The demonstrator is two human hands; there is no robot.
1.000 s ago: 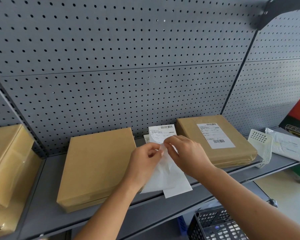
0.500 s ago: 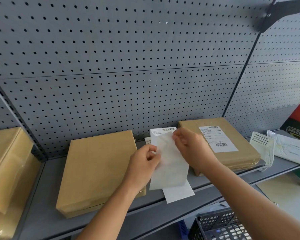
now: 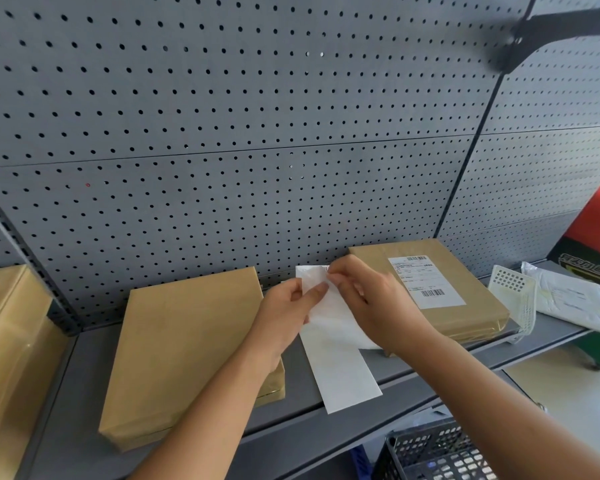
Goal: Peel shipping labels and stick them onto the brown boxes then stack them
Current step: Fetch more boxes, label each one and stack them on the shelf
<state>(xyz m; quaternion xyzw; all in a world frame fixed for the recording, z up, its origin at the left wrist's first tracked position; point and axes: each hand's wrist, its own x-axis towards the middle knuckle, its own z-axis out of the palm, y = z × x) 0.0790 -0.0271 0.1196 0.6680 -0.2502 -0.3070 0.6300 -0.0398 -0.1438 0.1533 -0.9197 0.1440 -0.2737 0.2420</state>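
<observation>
We hold the shipping label point(image 3: 329, 317) above the grey shelf point(image 3: 413, 379), between the bare brown box point(image 3: 187, 344) on our left and the already labelled box point(image 3: 440, 292) on our right. Our left hand point(image 3: 284, 317) pinches one layer at its upper edge; our right hand point(image 3: 368, 299) pinches the other at the top corner. The sheet looks thin, light and floppy, with a tacky side likely to curl onto itself, so corners and edges are the safest places to grip. Compared with half a second ago, the backing hangs further down over the shelf edge and our hands sit closer to the top.
</observation>
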